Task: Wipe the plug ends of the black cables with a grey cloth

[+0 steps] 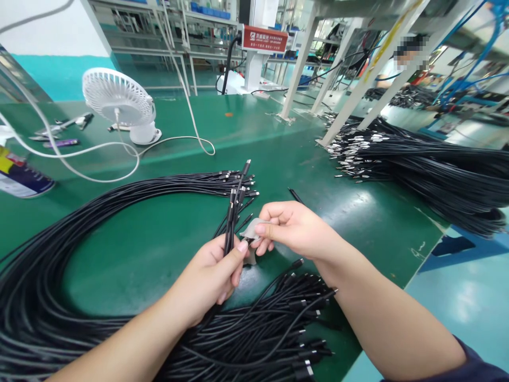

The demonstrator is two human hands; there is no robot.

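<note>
My left hand (218,268) is closed around several black cables (230,217), their plug ends pointing up and away from me. Close beside it, my right hand (288,231) pinches a small greyish-white cloth (251,229) between thumb and fingers. The cloth lies against the left fingertips, and part of it shows below them. What is inside the cloth is hidden. Under my left arm, a large bundle of black cables (254,329) spreads its connectors to the right. Its other end curves round on the left, with plugs (238,180) lying behind my hands.
A white fan (119,98) with a white cord stands at the back left, near a spray can (24,175). Another cable pile (429,164) lies at the right by metal legs (345,106). A red-labelled machine (264,40) stands behind. A person (392,66) sits at the far right.
</note>
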